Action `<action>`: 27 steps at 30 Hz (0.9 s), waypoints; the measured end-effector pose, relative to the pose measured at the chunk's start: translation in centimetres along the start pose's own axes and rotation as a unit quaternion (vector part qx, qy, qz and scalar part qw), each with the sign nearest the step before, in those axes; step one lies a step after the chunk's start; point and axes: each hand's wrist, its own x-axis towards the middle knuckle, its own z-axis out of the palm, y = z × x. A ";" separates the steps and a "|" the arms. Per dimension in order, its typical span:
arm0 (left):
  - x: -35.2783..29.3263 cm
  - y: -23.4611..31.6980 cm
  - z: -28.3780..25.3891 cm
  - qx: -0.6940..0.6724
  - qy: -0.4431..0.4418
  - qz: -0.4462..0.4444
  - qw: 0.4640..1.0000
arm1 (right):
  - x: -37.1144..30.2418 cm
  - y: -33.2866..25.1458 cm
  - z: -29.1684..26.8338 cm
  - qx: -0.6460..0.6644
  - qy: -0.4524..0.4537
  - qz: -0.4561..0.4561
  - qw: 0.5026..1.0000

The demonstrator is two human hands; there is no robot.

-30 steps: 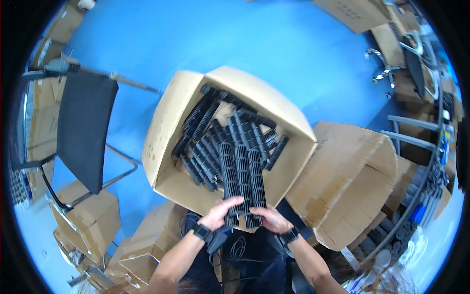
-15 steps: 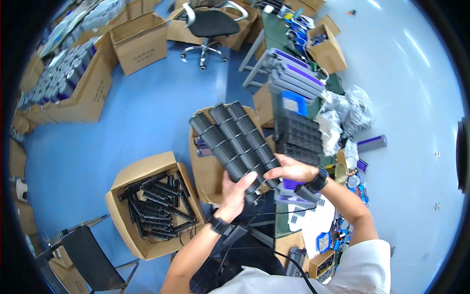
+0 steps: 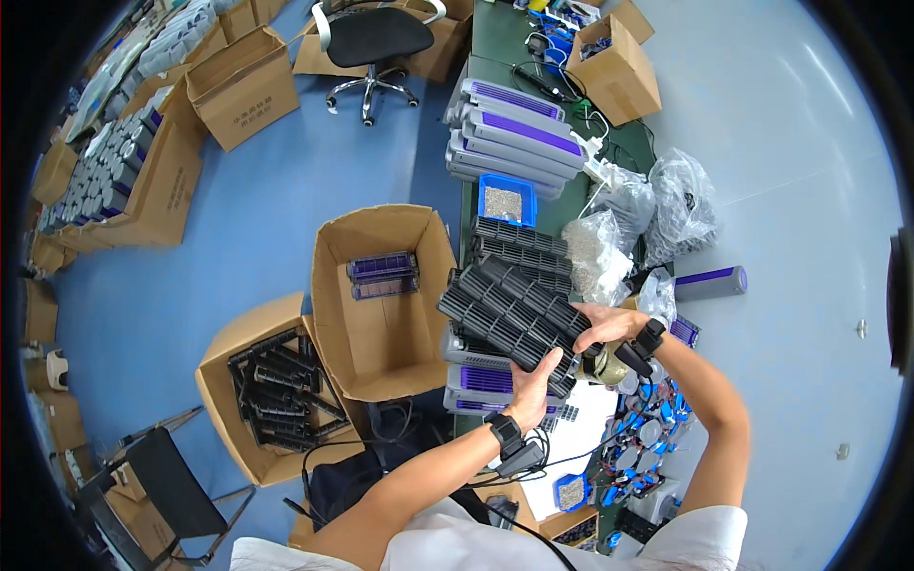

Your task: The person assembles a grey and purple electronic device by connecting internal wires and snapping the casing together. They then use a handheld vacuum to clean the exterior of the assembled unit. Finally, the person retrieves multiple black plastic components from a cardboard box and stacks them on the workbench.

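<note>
Three or so long black slatted grille covers [image 3: 505, 314] are held side by side between my hands, tilted over the green table. My left hand [image 3: 535, 390] grips their near ends from the left, thumb on top. My right hand [image 3: 607, 326] is closed round their right side. Just beyond and partly hidden beneath them lies a stack of similar black grille covers [image 3: 519, 238]. Left of the held covers stands an open cardboard box [image 3: 381, 352] with a few purple-and-black slatted pieces [image 3: 383, 276] inside.
Another carton [image 3: 249, 457] at lower left holds many black slatted parts [image 3: 286, 390]. Grey-and-purple housings [image 3: 519, 133] are piled on the green table [image 3: 500, 38], near a blue tray [image 3: 507, 200] and plastic bags [image 3: 681, 205]. An office chair [image 3: 371, 43] stands far off.
Both hands have carried the grille covers rightward, from above the cardboard box to over the table beside the black stack. My view has shifted too, uncovering the box's inside.
</note>
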 end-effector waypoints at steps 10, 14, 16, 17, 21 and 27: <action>6.1 -3.4 -3.1 0.096 0.067 -0.207 0.971 | -0.3 3.5 -4.5 -0.180 0.154 -0.179 0.955; 6.2 -2.1 -1.6 0.127 0.075 -0.237 0.960 | 2.6 3.6 -4.7 -0.218 0.275 -0.158 0.923; 5.9 -1.6 -1.0 0.139 0.073 -0.244 0.957 | 4.0 1.7 -4.2 -0.287 0.310 -0.083 0.903; 5.7 -1.3 -0.7 0.151 0.070 -0.253 0.953 | 5.6 2.8 -4.1 -0.273 0.328 -0.103 0.898; 4.4 1.1 -0.3 0.339 -0.014 -0.262 0.904 | 9.0 4.6 -3.7 -0.253 0.325 -0.182 0.893; 0.4 8.5 -0.3 0.762 -0.156 0.256 0.573 | 8.9 5.2 -6.7 -0.160 0.335 -0.224 0.901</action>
